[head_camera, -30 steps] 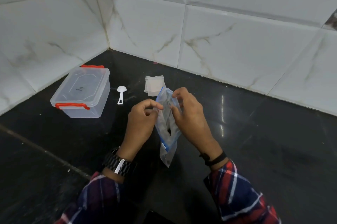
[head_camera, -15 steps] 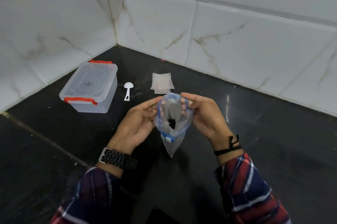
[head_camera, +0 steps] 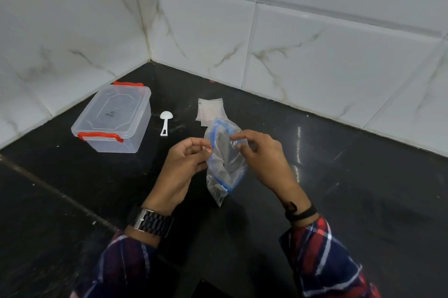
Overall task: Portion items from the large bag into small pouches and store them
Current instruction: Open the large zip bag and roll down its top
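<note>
A clear large bag with a blue zip rim hangs above the black counter, its mouth pulled apart. My left hand pinches the rim's left side and my right hand pinches the right side. Small dark items lie in the bag's lower tip. A small stack of clear pouches lies flat just beyond the bag. A white scoop rests to their left. Further left stands a clear storage box with orange latches, its lid on.
The black stone counter meets white marble-look tiled walls in a corner behind the objects. A pale seam crosses the counter at the left. Plaid sleeves cover both forearms.
The bag's mouth went from nearly pinched flat to pulled wide, and now it tilts leftward with both hands still on the rim. The view shifted slightly.
</note>
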Tool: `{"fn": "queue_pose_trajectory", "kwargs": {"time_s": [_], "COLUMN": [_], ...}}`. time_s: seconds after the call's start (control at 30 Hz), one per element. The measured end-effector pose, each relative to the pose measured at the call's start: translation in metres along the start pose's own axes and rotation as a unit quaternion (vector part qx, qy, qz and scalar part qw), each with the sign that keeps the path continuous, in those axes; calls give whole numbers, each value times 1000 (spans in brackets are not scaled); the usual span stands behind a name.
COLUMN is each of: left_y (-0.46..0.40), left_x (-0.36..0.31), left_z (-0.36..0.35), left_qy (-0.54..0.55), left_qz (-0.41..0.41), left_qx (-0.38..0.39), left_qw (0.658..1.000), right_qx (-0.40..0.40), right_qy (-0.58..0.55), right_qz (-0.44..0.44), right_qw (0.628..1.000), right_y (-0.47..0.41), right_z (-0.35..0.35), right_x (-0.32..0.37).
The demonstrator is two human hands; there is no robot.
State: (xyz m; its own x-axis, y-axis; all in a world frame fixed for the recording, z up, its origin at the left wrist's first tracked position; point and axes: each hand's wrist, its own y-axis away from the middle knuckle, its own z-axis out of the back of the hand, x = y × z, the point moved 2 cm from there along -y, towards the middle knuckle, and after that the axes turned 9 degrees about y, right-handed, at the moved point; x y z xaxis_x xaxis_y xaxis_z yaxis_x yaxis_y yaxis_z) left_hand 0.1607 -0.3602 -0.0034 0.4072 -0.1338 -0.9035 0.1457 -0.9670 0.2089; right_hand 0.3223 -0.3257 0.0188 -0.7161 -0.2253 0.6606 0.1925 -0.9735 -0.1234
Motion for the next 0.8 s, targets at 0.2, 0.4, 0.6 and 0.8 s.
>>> {"fn": "queue_pose_trajectory", "kwargs": {"time_s": [0.2,0.4,0.6,0.8], "left_y": [3,3,1,-3], "left_x": [-3,2,13,21], "left_z": [-5,-8,-12,-9], "left_qy": [-11,56,325,369], "left_qz": [47,59,134,133], "left_qx": [31,58,49,0], "left_qw": [998,995,935,920], "right_qx": [18,80,61,83], "right_qy": [-52,-167,-333,-503], "right_qz": [-46,-100,-97,-189], "right_qw": [997,978,936,839], "right_y": [-2,-2,1,4], "right_z": [1,-1,5,-2], "right_x": [-1,-5,-3,-6]}}
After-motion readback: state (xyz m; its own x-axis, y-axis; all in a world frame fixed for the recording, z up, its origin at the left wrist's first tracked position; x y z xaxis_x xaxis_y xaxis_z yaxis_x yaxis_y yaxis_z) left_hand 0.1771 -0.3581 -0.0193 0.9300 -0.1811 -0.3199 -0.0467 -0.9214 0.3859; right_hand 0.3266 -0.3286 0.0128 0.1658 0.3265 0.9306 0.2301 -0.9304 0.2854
